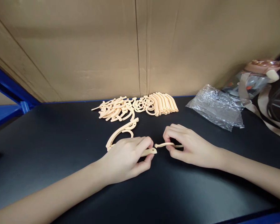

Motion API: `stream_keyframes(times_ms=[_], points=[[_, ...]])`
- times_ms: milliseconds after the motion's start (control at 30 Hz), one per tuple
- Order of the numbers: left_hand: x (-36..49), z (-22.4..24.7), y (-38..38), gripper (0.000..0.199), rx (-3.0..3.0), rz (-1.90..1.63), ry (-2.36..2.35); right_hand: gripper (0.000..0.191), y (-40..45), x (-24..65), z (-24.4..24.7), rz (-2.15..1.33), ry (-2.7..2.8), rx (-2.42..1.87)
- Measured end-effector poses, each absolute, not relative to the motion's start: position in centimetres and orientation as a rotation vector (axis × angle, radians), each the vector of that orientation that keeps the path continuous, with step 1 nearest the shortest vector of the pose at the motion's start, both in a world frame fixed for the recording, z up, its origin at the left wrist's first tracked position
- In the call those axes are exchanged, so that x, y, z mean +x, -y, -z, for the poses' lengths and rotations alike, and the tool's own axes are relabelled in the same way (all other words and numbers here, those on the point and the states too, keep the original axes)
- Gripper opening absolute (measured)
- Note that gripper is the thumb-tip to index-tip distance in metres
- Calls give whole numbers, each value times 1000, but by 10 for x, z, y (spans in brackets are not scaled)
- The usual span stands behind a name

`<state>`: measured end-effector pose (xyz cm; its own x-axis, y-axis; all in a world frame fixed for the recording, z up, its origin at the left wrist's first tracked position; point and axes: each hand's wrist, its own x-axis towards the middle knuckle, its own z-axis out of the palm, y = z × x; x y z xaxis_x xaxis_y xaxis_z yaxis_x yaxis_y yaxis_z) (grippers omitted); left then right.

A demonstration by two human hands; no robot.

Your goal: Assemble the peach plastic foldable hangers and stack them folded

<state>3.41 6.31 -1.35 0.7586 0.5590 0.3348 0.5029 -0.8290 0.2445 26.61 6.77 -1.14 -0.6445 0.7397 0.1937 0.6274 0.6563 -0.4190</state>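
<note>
Near the middle of the black table, my left hand [133, 155] is closed on a beige strip with a hole [151, 151] close to its end. Most of that strip is hidden by my fingers. Facing it, my right hand [189, 144] pinches a thin beige rod with a knobbed tip [162, 145]. The knob points at the holed end, with a small gap between them. Just beyond my left hand lie a long curved beige piece [119, 132] and a small curved hook-like piece [128, 132], partly covered by the hand.
Along the back are a loose heap of beige parts [115, 109], several ring-like pieces [141, 104] and a neat row of curved strips [163, 103]. Crumpled clear plastic [218, 107] lies at right, before a strapped bottle [254, 81] and a dark bag [278, 102]. Cardboard [95, 46] stands behind.
</note>
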Motion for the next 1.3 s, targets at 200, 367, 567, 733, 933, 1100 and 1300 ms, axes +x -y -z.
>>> stream_keyframes(times_ms=[200,367,567,733,933,1100,1300], points=[[33,16,-62,3,2751,-560,-883,11,-70,266,14,-539,2496,-1067],[33,17,-63,7,2751,-565,-886,13,-73,267,20,-497,2533,-928],[31,19,-64,14,2857,-629,-879,16,-73,267,21,-494,2529,-815],[31,19,-64,15,2912,-665,-900,20,-73,267,21,-467,2520,-786],[31,16,-62,18,2933,-686,-901,20,-72,268,21,-433,2516,-719],[31,20,-61,16,2938,-768,-902,16,-70,270,22,-344,2505,-634],[31,20,-61,15,2932,-706,-822,14,-66,273,25,-115,2545,-548]])
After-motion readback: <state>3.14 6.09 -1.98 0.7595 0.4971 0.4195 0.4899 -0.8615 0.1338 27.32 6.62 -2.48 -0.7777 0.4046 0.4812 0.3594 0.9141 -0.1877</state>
